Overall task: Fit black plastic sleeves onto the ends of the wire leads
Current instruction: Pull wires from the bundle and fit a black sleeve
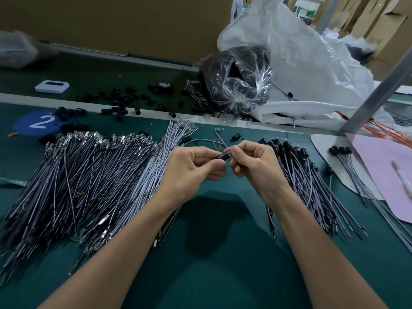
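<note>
Head view: black sleeve (223,156) held above tabletop (223,253), centre, pinched btwn left hand (191,168) fingers; right hand (254,161) fingers grip wire lead (221,140) at sleeve's end. To left: bare leads pile (89,175); to right: sleeved leads (312,181). More loose sleeves (120,101) at far edge.

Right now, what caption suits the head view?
Left hand and right hand hold a black sleeve against a wire lead.
</note>
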